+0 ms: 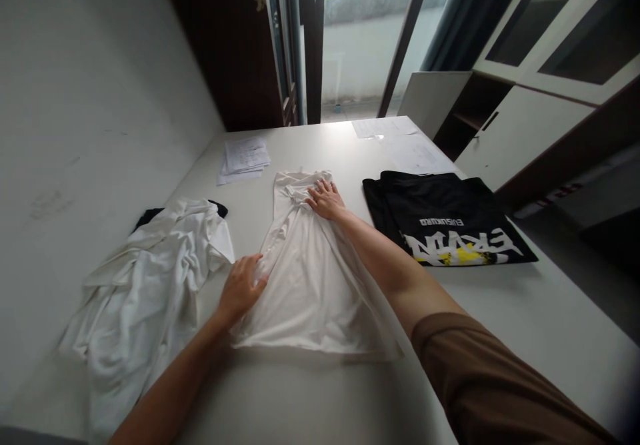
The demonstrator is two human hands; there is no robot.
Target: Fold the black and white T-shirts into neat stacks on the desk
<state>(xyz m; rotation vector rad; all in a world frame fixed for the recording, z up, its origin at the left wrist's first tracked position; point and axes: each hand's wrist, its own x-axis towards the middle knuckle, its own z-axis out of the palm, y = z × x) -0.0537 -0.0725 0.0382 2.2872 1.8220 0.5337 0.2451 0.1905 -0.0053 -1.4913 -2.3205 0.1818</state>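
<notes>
A white garment (310, 278) lies spread on the white table (320, 392) in front of me, narrow at its far end. My right hand (326, 200) rests flat on its far, bunched end with fingers spread. At the garment's left edge, my left hand (242, 286) presses down with fingers curled against the fabric fold.
A crumpled pile of white clothes (145, 292) with a dark piece under it lies at the left by the wall. A folded black printed T-shirt (445, 222) lies at the right. Papers (244, 158) sit at the far left, more sheets (395, 140) far right. Cabinets (520, 118) stand beyond the table's right edge.
</notes>
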